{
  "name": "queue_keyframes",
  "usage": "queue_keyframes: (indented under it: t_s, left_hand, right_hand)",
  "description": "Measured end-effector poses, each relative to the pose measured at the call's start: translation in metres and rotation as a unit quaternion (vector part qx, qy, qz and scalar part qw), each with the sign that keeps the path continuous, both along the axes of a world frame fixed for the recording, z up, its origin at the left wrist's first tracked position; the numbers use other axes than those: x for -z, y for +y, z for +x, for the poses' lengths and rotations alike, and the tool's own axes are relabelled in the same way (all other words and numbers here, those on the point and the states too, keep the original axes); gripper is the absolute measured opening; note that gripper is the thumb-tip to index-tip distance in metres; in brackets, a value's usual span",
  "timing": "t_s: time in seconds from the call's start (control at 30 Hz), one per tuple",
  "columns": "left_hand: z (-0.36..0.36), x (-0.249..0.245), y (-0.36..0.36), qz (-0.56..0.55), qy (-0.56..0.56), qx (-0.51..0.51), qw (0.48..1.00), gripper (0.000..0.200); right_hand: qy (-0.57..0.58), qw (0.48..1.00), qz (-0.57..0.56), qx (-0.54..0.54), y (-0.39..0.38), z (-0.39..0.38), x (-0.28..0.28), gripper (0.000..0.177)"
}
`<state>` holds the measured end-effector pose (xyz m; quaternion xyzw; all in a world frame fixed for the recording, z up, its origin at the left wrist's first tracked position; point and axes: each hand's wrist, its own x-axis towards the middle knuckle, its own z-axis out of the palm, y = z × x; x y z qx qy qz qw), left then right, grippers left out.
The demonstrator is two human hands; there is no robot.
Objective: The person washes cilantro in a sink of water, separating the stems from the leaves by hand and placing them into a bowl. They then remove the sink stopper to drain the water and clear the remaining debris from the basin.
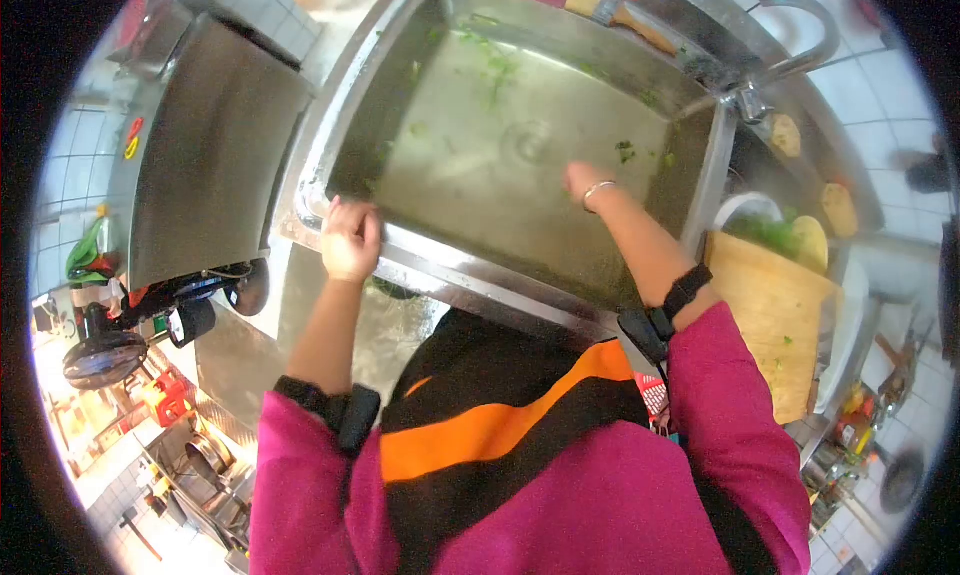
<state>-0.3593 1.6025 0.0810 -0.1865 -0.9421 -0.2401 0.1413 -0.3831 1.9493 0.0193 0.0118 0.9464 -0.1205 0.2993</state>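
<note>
A deep metal sink (345, 165) holds murky water (470, 165) with bits of green leaves (495, 65) in it. On the sink's near left rim lies my left hand (350, 237), its fingers curled at the edge. My right hand (583, 182), with a bracelet on the wrist, is over the water near the sink's middle right. Its fingers look closed; whatever they may hold is hidden and blurred. A dark leafy scrap (625, 152) floats just to its right.
A curved faucet (800, 35) rises at the back right. On the back ledge lies a wooden-handled brush (620, 17). To the right are a wooden cutting board (770, 325), a bowl (750, 210) by some greens, and several potato-like pieces (838, 210). A metal panel (215, 155) stands left.
</note>
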Motion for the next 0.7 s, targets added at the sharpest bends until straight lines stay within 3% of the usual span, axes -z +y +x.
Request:
queue_keyframes:
  t_s: [0.03, 0.17, 0.23, 0.3, 0.47, 0.5, 0.57, 0.6, 0.7]
  left_hand:
    - [-0.001, 0.002, -0.001, 0.008, 0.0, 0.005, 1.0, 0.007]
    - [-0.001, 0.002, -0.002, -0.004, 0.015, 0.016, 1.0, 0.009]
    - [-0.001, 0.003, -0.003, -0.006, 0.014, 0.009, 1.0, 0.009]
    - [0.0, 0.002, -0.003, -0.011, 0.005, 0.007, 1.0, 0.01]
    - [-0.001, 0.005, -0.004, -0.02, 0.012, 0.013, 1.0, 0.009]
    - [-0.003, 0.006, -0.002, -0.021, 0.014, 0.016, 1.0, 0.009]
    - [-0.002, 0.008, -0.006, -0.023, 0.02, 0.014, 0.999, 0.009]
    - [-0.001, 0.004, -0.004, -0.025, 0.007, 0.011, 1.0, 0.01]
    - [-0.002, 0.013, -0.008, -0.013, 0.021, 0.005, 1.0, 0.01]
  right_hand:
    - [0.0, 1.0, 0.008, 0.005, 0.008, 0.005, -0.014, 0.016]
    - [0.167, 0.975, -0.131, 0.072, 0.072, 0.027, -0.075, 0.025]
    - [0.145, 0.92, -0.261, 0.253, 0.127, 0.04, -0.095, 0.031]
    - [0.302, 0.914, -0.154, 0.225, 0.177, 0.066, -0.123, 0.032]
    - [0.387, 0.802, -0.173, 0.421, 0.253, 0.118, -0.144, 0.028]
    - [0.389, 0.799, -0.174, 0.424, 0.26, 0.123, -0.141, 0.028]
    - [0.249, 0.932, 0.058, 0.256, 0.27, 0.133, -0.126, 0.025]
    - [0.142, 0.944, 0.033, 0.295, 0.276, 0.136, -0.118, 0.022]
    - [0.31, 0.894, -0.02, 0.323, 0.3, 0.131, -0.095, 0.021]
